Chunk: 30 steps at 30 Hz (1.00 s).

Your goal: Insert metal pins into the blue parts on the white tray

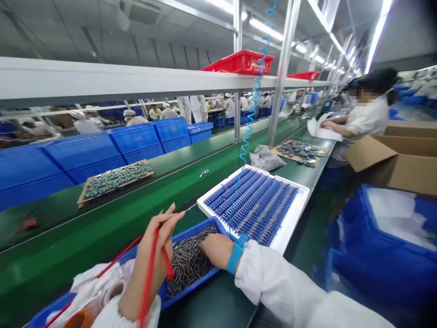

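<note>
My left hand [160, 241] is raised over the left side of a blue bin [191, 291], its fingers drawn together in a pinch. Anything between those fingertips is too small to make out. A red cord [150, 273] runs across this hand and hangs in front of it. My right hand [216, 249] reaches down into the bin, fingers curled and tips hidden among many small dark metal pins or screws [187, 264]. Around my right wrist is a blue strap [236, 255], with a coiled blue cord [248, 123] above it.
A white foam tray [293, 218] with rows of blue parts [252, 200] lies beyond the bin. Boards of small round parts [118, 180] and a plastic bag [266, 159] sit farther off. Cloth [99, 282] is at left. A co-worker [368, 105] stands at right near cardboard boxes [416, 168].
</note>
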Available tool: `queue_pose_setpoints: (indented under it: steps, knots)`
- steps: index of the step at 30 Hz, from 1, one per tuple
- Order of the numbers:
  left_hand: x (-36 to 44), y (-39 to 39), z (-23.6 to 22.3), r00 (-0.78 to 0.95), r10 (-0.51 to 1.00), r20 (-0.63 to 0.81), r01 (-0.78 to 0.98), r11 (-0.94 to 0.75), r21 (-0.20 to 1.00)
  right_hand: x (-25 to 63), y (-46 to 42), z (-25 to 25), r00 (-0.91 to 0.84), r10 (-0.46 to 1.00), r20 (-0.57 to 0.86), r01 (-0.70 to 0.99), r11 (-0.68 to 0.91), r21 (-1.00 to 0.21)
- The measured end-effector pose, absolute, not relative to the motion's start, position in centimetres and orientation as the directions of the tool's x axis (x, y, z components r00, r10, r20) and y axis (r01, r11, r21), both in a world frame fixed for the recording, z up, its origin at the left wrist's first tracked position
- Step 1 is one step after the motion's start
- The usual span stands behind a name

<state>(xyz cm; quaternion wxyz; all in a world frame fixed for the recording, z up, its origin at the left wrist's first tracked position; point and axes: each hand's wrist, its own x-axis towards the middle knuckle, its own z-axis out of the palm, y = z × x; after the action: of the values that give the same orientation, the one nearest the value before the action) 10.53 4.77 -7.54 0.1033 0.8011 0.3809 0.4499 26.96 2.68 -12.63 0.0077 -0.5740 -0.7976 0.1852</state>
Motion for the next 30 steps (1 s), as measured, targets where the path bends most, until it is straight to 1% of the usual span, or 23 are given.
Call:
queue_pose_setpoints:
  steps: [2,5,8,10,11,13,15,17,20,22,24,27,30]
  knots:
    - [11.0,5.7,-9.1,0.412,0.682,0.604,0.551,-0.714,0.431,27.6,2.9,-12.8,-0.312,0.94,-0.136,0.883,0.235,-0.407]
    - [11.9,6.6,-11.0,0.515,0.718,0.468,0.594,-0.693,0.409,28.5,2.9,-12.7,-0.219,0.975,0.021,0.768,0.186,-0.613]
    - [12.8,6.2,-11.6,0.545,0.753,0.37,0.657,-0.657,0.37,29.1,2.5,-12.8,-0.081,0.983,0.163,0.536,0.181,-0.825]
    - [13.3,5.7,-11.6,0.563,0.741,0.365,0.667,-0.669,0.329,29.1,2.2,-13.0,-0.024,0.979,0.204,0.345,0.2,-0.917]
    - [13.5,5.5,-11.5,0.571,0.734,0.368,0.666,-0.676,0.315,29.1,2.1,-13.1,-0.009,0.975,0.223,0.251,0.218,-0.943]
    - [13.7,5.1,-11.4,0.578,0.726,0.373,0.663,-0.684,0.304,29.0,1.8,-13.3,0.0,0.963,0.271,0.082,0.27,-0.959]
    - [13.8,4.8,-11.3,0.579,0.726,0.37,0.662,-0.684,0.306,29.0,1.7,-13.5,0.0,0.948,0.319,-0.046,0.319,-0.947]
    - [13.8,4.5,-11.1,0.584,0.723,0.368,0.653,-0.688,0.315,29.1,1.7,-13.7,-0.007,0.935,0.353,-0.132,0.349,-0.928]
    - [13.9,4.2,-10.6,0.617,0.694,0.372,0.629,-0.719,0.298,29.2,1.6,-13.8,-0.022,0.923,0.385,-0.195,0.374,-0.907]
    - [14.0,4.2,-10.5,0.627,0.681,0.378,0.632,-0.728,0.263,29.3,1.6,-13.9,-0.016,0.91,0.414,-0.194,0.403,-0.894]
    - [14.1,4.3,-10.5,0.629,0.681,0.375,0.646,-0.726,0.235,29.4,1.4,-13.8,0.012,0.889,0.457,-0.153,0.453,-0.878]
    - [13.7,4.6,-10.8,0.637,0.665,0.39,0.639,-0.738,0.216,29.7,1.1,-13.3,0.075,0.838,0.541,-0.036,0.544,-0.838]
    - [12.9,5.0,-11.4,0.631,0.623,0.462,0.589,-0.772,0.238,30.3,0.5,-12.2,0.115,0.78,0.616,0.083,0.61,-0.788]
